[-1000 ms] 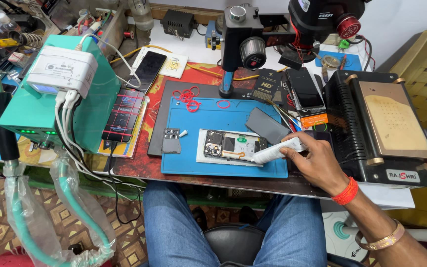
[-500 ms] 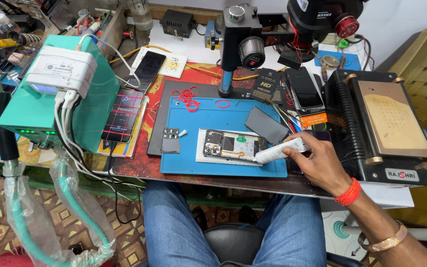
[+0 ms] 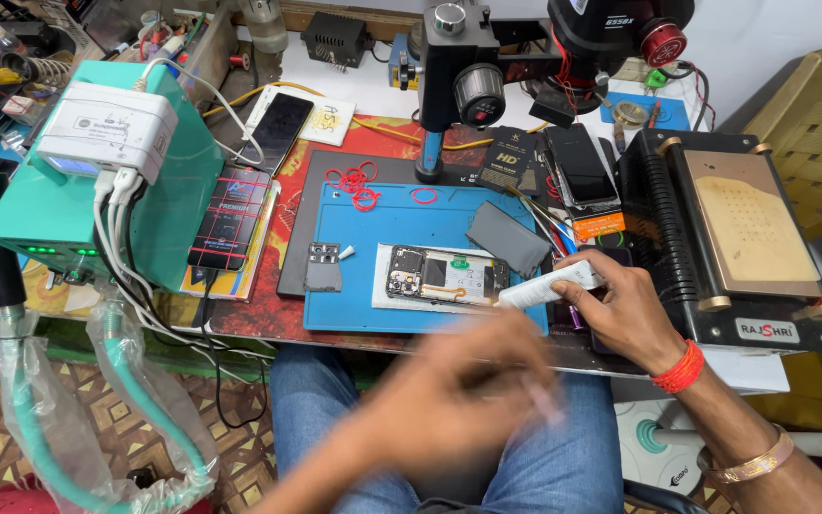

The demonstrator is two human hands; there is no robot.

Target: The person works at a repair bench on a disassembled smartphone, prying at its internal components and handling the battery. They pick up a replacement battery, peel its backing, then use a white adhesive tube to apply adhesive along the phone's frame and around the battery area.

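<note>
white tube (image 3: pixel 549 285) in right hand (image 3: pixel 625 314), nozzle at opened phone (image 3: pixel 444 277)

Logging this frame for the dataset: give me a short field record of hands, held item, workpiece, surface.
right hand: grips white tube, nozzle toward the phone
left hand: motion-blurred above the lap, contents unclear
workpiece: opened phone, back off, internals showing
surface: blue mat
nearby: grey panel, red rubber bands

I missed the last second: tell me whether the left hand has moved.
Yes. The left hand, unseen before, has come up into view as a blur over the lap, just below the front edge of the blue rubber work mat.
</note>
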